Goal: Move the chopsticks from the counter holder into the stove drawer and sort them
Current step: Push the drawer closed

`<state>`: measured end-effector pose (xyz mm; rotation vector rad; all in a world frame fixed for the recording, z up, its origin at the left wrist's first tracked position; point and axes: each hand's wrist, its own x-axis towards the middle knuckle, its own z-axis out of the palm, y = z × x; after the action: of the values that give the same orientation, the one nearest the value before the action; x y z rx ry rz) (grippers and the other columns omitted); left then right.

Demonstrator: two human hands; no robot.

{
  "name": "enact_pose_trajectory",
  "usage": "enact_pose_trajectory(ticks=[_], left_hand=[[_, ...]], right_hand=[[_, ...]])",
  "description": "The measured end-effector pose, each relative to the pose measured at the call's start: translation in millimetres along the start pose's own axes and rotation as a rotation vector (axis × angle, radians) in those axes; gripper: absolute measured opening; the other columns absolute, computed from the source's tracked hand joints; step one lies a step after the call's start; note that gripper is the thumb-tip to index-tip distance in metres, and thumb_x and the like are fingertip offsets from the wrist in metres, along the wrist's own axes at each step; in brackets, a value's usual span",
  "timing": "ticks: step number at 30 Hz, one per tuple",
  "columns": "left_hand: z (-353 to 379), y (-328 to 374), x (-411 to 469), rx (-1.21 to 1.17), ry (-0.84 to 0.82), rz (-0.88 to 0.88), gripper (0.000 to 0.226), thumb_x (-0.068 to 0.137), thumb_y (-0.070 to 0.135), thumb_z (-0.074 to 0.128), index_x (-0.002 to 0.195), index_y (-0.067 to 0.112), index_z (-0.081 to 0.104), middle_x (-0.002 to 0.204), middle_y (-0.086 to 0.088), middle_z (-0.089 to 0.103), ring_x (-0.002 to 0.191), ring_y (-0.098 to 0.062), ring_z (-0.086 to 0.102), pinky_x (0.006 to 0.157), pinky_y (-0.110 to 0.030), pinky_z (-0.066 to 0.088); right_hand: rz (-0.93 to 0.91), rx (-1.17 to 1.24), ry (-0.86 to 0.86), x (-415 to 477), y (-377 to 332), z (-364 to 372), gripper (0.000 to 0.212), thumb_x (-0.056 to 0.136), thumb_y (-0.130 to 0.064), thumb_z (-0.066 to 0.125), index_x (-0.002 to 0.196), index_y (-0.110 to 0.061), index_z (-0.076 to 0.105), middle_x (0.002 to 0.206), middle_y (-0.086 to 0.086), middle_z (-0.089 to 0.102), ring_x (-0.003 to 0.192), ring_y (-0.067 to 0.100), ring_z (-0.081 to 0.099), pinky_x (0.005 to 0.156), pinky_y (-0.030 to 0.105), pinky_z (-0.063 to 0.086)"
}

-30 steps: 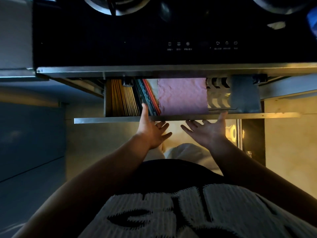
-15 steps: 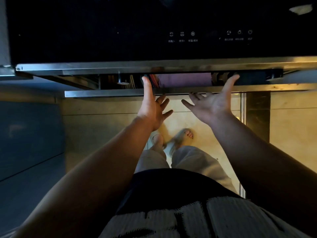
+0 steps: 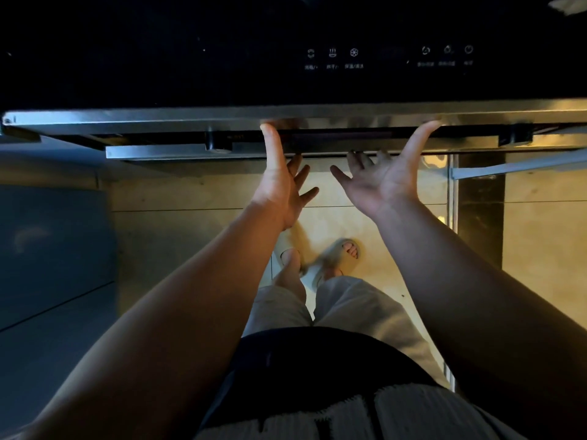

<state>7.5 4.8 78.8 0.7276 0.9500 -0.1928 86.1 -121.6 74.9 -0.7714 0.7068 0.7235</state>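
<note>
The stove drawer (image 3: 165,152) is pushed almost fully under the black stove front (image 3: 222,58); only its steel front edge and a narrow dark gap show. The chopsticks inside are hidden. My left hand (image 3: 281,182) has its thumb up over the drawer's front edge, its fingers spread below it. My right hand (image 3: 384,179) is held the same way, thumb tip at the steel rim, fingers straight against the drawer front. Neither hand holds anything.
A row of touch icons (image 3: 332,54) glows on the stove panel. A grey cabinet front (image 3: 54,249) stands on the left. Below are the tiled floor and my feet in slippers (image 3: 336,258). A steel rail (image 3: 514,168) juts out at right.
The drawer has slid from well open, with chopsticks and a pink cloth showing, to nearly closed. Both hands moved forward with it, pressing its front edge.
</note>
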Motion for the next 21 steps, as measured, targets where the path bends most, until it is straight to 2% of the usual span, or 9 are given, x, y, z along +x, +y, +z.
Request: enact_pose_trajectory(ticks=[2, 8, 13, 18, 21], left_hand=[[1.2, -0.9, 3.0, -0.003, -0.007, 0.016, 0.096, 0.077, 0.087, 0.021, 0.156, 0.035, 0.003, 0.163, 0.003, 0.020, 0.146, -0.023, 0.027, 0.110, -0.053, 0.030], [-3.1, -1.1, 12.1, 0.015, -0.064, 0.046, 0.089, 0.080, 0.084, 0.010, 0.155, 0.038, -0.001, 0.163, 0.009, 0.017, 0.148, -0.026, 0.022, 0.111, -0.054, 0.027], [-2.6, -3.5, 18.0, 0.021, -0.092, 0.071, 0.085, 0.082, 0.081, 0.004, 0.155, 0.038, -0.001, 0.164, 0.007, 0.015, 0.148, -0.027, 0.020, 0.114, -0.055, 0.023], [-4.0, -5.1, 18.9, 0.051, -0.087, 0.077, 0.084, 0.082, 0.081, 0.004, 0.155, 0.040, 0.002, 0.164, 0.004, 0.016, 0.148, -0.027, 0.021, 0.112, -0.054, 0.024], [-10.3, -4.8, 13.5, 0.116, -0.073, 0.068, 0.089, 0.080, 0.085, 0.011, 0.155, 0.039, 0.008, 0.163, 0.003, 0.018, 0.147, -0.027, 0.024, 0.108, -0.050, 0.029]], right_hand=[[-0.006, 0.022, -0.011, 1.4, 1.8, -0.1, 0.107, 0.066, -0.086, 0.045, 0.151, -0.034, 0.009, 0.158, 0.005, 0.018, 0.142, 0.026, 0.026, 0.109, 0.061, 0.024], [-0.003, 0.095, -0.071, 9.8, 6.5, -0.9, 0.098, 0.070, -0.084, 0.044, 0.150, -0.036, 0.013, 0.160, 0.001, 0.012, 0.145, 0.030, 0.018, 0.108, 0.065, 0.022], [-0.014, 0.074, -0.115, 14.2, 7.9, -4.9, 0.112, 0.051, -0.079, 0.053, 0.149, -0.034, 0.022, 0.158, 0.000, 0.020, 0.141, 0.033, 0.026, 0.109, 0.064, 0.022], [-0.018, 0.080, -0.124, 17.6, 11.8, -11.7, 0.095, 0.071, -0.084, 0.041, 0.147, -0.029, 0.029, 0.154, 0.001, 0.031, 0.139, 0.034, 0.029, 0.108, 0.064, 0.025], [0.001, 0.053, -0.120, 12.5, 10.3, -13.4, 0.094, 0.073, -0.083, 0.040, 0.148, -0.029, 0.028, 0.153, 0.001, 0.033, 0.139, 0.034, 0.029, 0.108, 0.062, 0.026]])
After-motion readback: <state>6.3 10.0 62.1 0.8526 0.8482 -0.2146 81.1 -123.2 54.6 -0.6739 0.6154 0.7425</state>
